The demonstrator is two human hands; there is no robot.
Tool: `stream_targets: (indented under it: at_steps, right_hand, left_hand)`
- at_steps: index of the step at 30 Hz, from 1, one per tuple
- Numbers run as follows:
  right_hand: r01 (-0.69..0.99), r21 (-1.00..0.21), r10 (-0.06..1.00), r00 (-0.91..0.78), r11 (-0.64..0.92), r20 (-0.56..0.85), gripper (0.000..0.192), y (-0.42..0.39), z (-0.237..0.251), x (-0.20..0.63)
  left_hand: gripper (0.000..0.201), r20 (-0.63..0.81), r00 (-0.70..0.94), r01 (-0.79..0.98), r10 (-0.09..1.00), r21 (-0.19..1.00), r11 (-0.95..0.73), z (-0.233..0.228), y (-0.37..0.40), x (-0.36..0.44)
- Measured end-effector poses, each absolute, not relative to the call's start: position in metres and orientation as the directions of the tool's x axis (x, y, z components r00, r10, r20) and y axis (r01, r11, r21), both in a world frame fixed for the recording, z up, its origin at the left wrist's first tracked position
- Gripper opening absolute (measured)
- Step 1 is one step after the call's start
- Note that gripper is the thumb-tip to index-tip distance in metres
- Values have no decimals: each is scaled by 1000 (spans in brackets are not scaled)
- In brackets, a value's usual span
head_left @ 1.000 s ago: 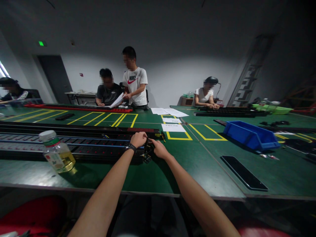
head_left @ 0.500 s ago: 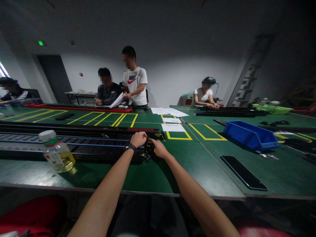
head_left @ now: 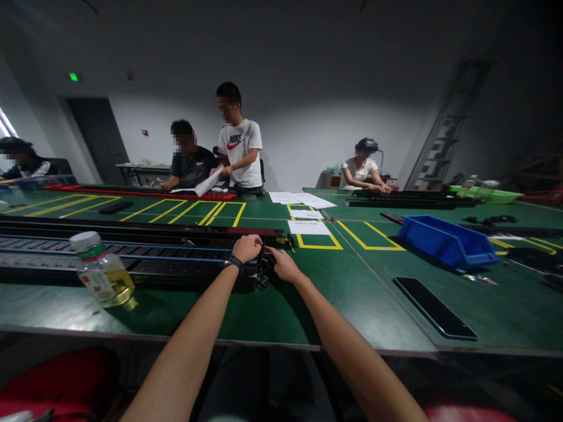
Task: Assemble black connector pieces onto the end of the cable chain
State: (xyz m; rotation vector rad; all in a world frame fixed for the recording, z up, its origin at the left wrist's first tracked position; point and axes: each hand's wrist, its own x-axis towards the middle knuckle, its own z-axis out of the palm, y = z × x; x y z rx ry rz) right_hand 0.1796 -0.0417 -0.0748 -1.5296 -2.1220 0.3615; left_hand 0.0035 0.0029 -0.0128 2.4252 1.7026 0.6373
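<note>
A long black rail unit [head_left: 176, 265] with red dots and blue strips lies across the left half of the table. At its right end, small black parts [head_left: 263, 282] hang in a dark cluster. My left hand [head_left: 247, 248], with a dark watch at the wrist, is closed on top of that end, its fingertips turned down and partly hidden. From the right, my right hand [head_left: 285, 266] meets the same cluster with its index finger pointed and the other fingers curled under. What lies between the fingers of either hand is too small and dark to make out.
A bottle of yellow liquid [head_left: 105, 272] stands at the rail's front side. To the right are a blue bin [head_left: 446, 240] and a dark phone or tablet [head_left: 433, 308]. Paper sheets [head_left: 309, 227] lie beyond my hands. Several people work around the table's far side.
Both my hands stay in the same place at the rail's end. Across the table, the seated person in black has shifted a little to the left, and a held paper has tilted.
</note>
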Motion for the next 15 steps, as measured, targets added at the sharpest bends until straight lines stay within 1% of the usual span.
stream_targets:
  at_steps: [15]
  right_hand:
    - [819,-473,943,-242,326,230,85,-44,-73,179]
  left_hand:
    - [31,278,282,877,918,313,-364,-13,3,4]
